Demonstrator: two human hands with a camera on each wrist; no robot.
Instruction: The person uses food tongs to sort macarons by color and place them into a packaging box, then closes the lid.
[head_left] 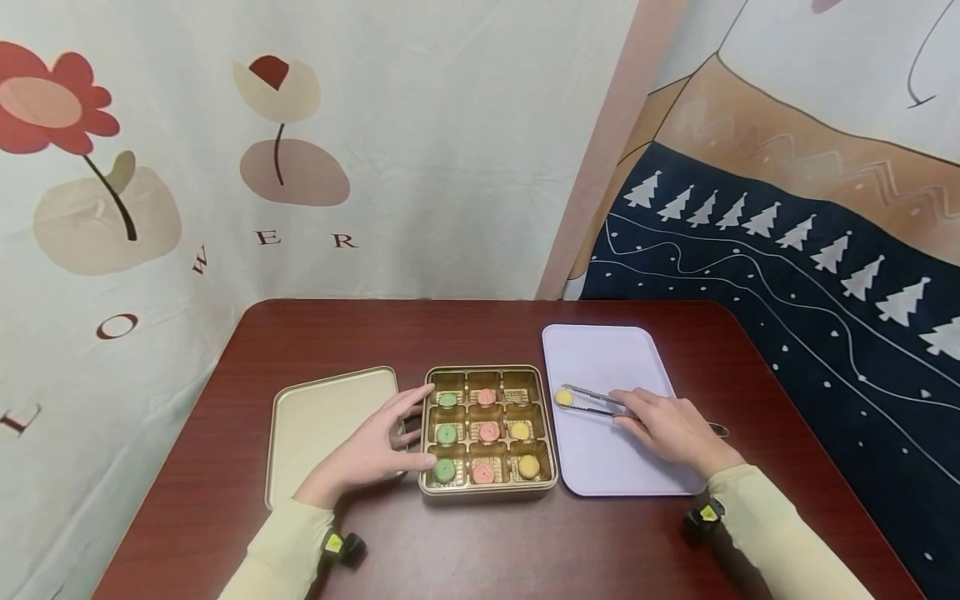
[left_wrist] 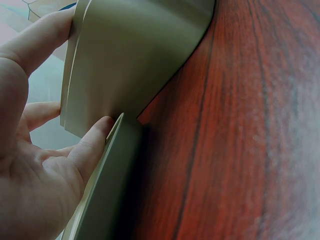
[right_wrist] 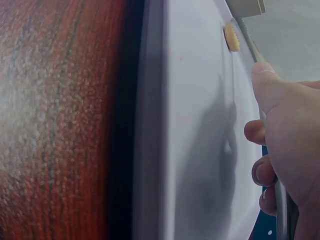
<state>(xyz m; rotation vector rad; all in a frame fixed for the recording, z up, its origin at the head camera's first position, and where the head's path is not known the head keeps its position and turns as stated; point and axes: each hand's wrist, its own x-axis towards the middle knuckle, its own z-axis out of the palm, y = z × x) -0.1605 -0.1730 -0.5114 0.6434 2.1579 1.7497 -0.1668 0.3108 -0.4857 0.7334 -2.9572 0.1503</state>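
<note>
My right hand [head_left: 667,425] holds metal tongs [head_left: 592,398] above the lilac tray [head_left: 622,350]. A small round yellow cookie [head_left: 564,397] sits between the tong tips, near the tray's left edge. Whether it touches the tray I cannot tell. Left of the tray stands a gold tin [head_left: 489,493] with square compartments, holding green [head_left: 445,471], pink [head_left: 483,473] and yellow cookies [head_left: 528,467] in columns. Its back right compartment [head_left: 517,387] shows only the gold liner. My left hand [head_left: 367,450] touches the tin's left side with extended thumb and fingers.
A gold lid [head_left: 322,417] lies on the dark red table [head_left: 480,550] left of the tin, partly under my left hand. Printed cloths [head_left: 450,167] hang behind and to the right of the table.
</note>
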